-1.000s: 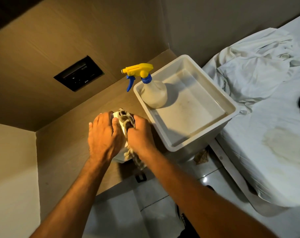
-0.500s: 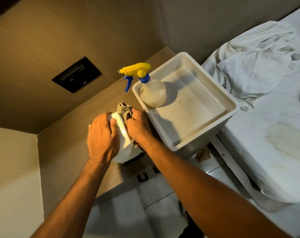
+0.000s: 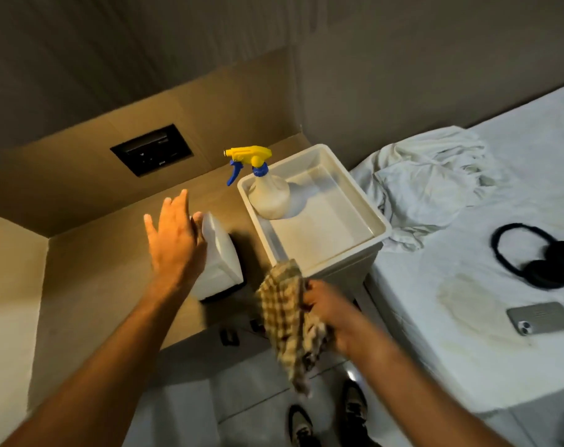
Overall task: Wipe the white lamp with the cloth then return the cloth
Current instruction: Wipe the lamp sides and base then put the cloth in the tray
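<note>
The white lamp (image 3: 221, 258) stands on the wooden bedside shelf (image 3: 106, 285), a boxy white shade on a dark base. My left hand (image 3: 174, 240) hovers just left of the shade with its fingers spread, holding nothing. Off the lamp, to its lower right, my right hand (image 3: 330, 312) grips the checked brown-and-cream cloth (image 3: 288, 321). The cloth hangs down in front of the white tub (image 3: 375, 221), its top corner reaching the tub's near rim.
A spray bottle (image 3: 267, 191) with a yellow and blue trigger stands in the tub's left corner. To the right is a bed (image 3: 467, 333) with a crumpled sheet (image 3: 425, 185), black headphones (image 3: 538, 256) and a phone (image 3: 540, 317). A dark switch panel (image 3: 151, 150) is set in the wall. Shoes (image 3: 301, 427) show on the tiled floor.
My right hand has pulled the cloth off the lamp, down and to the right. My left hand has let go of the shade and opened. The view has tilted up and shows more bed.
</note>
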